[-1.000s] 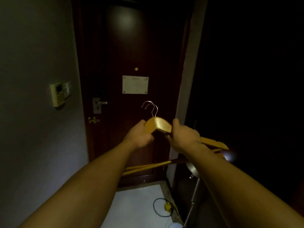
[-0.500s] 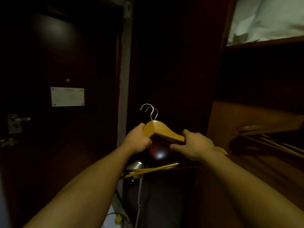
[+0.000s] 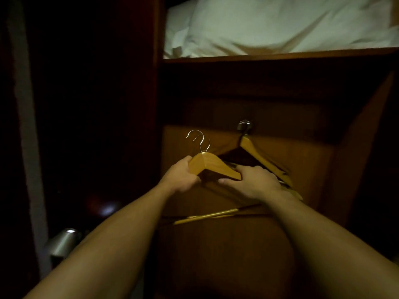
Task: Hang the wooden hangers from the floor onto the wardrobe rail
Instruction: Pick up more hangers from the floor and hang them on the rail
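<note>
I hold two wooden hangers (image 3: 212, 166) stacked together, their two metal hooks (image 3: 199, 140) pointing up. My left hand (image 3: 183, 176) grips their left shoulder, and my right hand (image 3: 253, 182) grips the right arm. Their lower bars (image 3: 207, 215) show below my wrists. Inside the dim wardrobe another wooden hanger (image 3: 262, 159) hangs from a metal fitting (image 3: 243, 126), just behind and right of my hands. The rail itself is lost in shadow.
A shelf edge (image 3: 280, 56) crosses above, with white bedding (image 3: 280, 24) on it. The wardrobe's dark left side panel (image 3: 158, 104) stands beside my left hand. A metal lamp head (image 3: 62, 242) sits low at the left.
My view has swung right from the room door to the open wardrobe. Both hands kept their grip on the hangers, which are now in front of the hanging one.
</note>
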The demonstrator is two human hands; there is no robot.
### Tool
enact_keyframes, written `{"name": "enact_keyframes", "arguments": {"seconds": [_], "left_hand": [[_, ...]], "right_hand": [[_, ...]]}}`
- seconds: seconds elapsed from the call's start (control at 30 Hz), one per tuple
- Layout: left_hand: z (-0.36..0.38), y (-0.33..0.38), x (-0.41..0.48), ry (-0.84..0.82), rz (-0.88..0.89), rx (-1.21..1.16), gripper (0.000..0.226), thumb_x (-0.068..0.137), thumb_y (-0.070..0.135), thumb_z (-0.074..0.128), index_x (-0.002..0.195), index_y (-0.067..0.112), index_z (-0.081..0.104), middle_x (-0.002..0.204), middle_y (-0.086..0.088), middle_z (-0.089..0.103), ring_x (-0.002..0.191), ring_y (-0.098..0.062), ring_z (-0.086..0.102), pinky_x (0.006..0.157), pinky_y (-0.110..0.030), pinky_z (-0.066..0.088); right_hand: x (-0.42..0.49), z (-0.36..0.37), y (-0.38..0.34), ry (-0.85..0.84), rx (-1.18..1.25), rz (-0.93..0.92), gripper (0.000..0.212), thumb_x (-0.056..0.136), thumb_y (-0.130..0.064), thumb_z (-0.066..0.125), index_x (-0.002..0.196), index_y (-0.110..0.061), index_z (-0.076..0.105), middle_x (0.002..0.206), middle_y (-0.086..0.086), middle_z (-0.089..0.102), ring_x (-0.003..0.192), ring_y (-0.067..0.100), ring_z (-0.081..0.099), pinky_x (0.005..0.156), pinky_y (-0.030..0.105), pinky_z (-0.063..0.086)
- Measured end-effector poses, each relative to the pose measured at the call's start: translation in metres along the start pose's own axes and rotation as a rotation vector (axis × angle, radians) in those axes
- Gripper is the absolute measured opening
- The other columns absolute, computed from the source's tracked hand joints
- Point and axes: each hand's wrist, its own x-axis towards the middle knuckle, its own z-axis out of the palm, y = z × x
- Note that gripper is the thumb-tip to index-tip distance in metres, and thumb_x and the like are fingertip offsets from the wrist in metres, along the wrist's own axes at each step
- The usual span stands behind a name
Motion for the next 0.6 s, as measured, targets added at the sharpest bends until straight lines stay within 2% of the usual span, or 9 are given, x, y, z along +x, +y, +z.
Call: {"name": "enact_keyframes", "arguments": {"seconds": [0.1,0.2,0.33,0.4,0.5,0.57,0.6], "left_hand": [[0.034,0.026,0.02,-0.082,0.074,0.007,0.051,0.084,0.012,0.074,0.128,0.02,0.051,0.1,0.0,0.061,0.087,-0.018,0.062,0.077,-0.037,0.055],[0.057,0.045,0.042,-0.14,0.126,-0.007,0.051,0.084,0.011,0.074,0.129,0.017,0.05,0.096,0.003,0.058,0.083,-0.014,0.059,0.073,-0.032,0.051],[0.083,0.059,0.071,-0.21,0.178,-0.06,0.049,0.084,0.01,0.074,0.125,0.019,0.05,0.097,0.002,0.057,0.078,-0.013,0.058,0.065,-0.028,0.045],[0.093,0.061,0.086,-0.244,0.209,-0.116,0.048,0.085,0.01,0.073,0.126,0.02,0.05,0.106,-0.001,0.059,0.083,-0.013,0.058,0.069,-0.028,0.047],[0.101,0.061,0.106,-0.357,0.236,-0.232,0.056,0.085,0.018,0.073,0.134,0.02,0.046,0.119,-0.005,0.057,0.097,-0.017,0.058,0.083,-0.034,0.051],[0.102,0.057,0.123,-0.426,0.21,-0.321,0.062,0.085,0.04,0.073,0.138,0.023,0.046,0.126,-0.003,0.057,0.11,-0.023,0.058,0.097,-0.044,0.051],[0.101,0.056,0.132,-0.451,0.19,-0.359,0.06,0.086,0.052,0.067,0.137,0.025,0.048,0.127,-0.002,0.058,0.112,-0.024,0.059,0.099,-0.046,0.05]], "right_hand": [[-0.005,-0.009,0.04,0.038,-0.043,0.099,0.082,0.076,-0.089,0.035,0.128,-0.029,0.057,0.098,-0.006,0.061,0.097,0.019,0.062,0.083,0.038,0.053],[-0.003,-0.014,0.069,0.089,-0.097,0.168,0.083,0.075,-0.091,0.032,0.126,-0.03,0.058,0.094,-0.006,0.061,0.093,0.019,0.063,0.082,0.041,0.057],[0.005,-0.016,0.096,0.132,-0.164,0.252,0.079,0.081,-0.087,0.034,0.128,-0.028,0.058,0.093,-0.007,0.06,0.091,0.018,0.063,0.077,0.036,0.057],[0.011,-0.016,0.103,0.147,-0.187,0.285,0.074,0.083,-0.084,0.035,0.125,-0.028,0.059,0.09,-0.007,0.059,0.089,0.017,0.063,0.077,0.035,0.057],[0.025,-0.014,0.11,0.168,-0.23,0.341,0.068,0.085,-0.082,0.037,0.119,-0.027,0.059,0.086,-0.007,0.06,0.084,0.016,0.062,0.075,0.035,0.057],[0.037,-0.012,0.113,0.179,-0.243,0.37,0.066,0.086,-0.081,0.037,0.116,-0.027,0.059,0.084,-0.007,0.06,0.08,0.015,0.062,0.073,0.034,0.058],[0.043,-0.011,0.113,0.186,-0.245,0.379,0.065,0.086,-0.081,0.037,0.116,-0.027,0.059,0.084,-0.007,0.06,0.079,0.014,0.062,0.073,0.034,0.058]]}}
